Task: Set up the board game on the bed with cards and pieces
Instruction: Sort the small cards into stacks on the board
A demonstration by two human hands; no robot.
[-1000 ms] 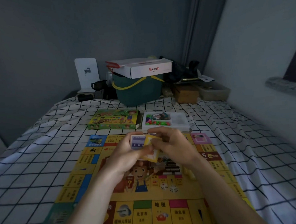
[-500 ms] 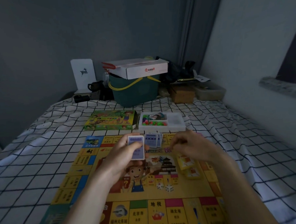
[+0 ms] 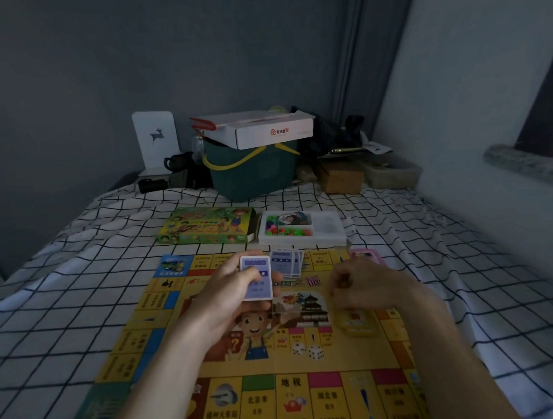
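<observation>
A yellow game board (image 3: 340, 359) lies flat on the checked bedsheet. My left hand (image 3: 231, 291) holds a stack of blue-backed cards (image 3: 256, 279) upright above the board's middle. A few more blue cards (image 3: 287, 263) lie fanned on the board's far edge. My right hand (image 3: 362, 288) hovers over the board's right side with fingers curled, just above a small pile of yellow cards (image 3: 356, 323); whether it pinches anything is unclear. Two white dice (image 3: 308, 350) rest near the board's centre.
The green game box (image 3: 205, 227) and a white tray of coloured pieces (image 3: 302, 228) sit behind the board. A pink card pile (image 3: 365, 256) lies at the board's far right corner. A green bucket (image 3: 251, 172), a white carton and clutter stand at the bed's head. A wall runs along the right.
My hands have parted: the yellow cards went down onto the board's right side and blue cards onto its far edge. The left hand keeps the blue stack; the right hand has lifted slightly.
</observation>
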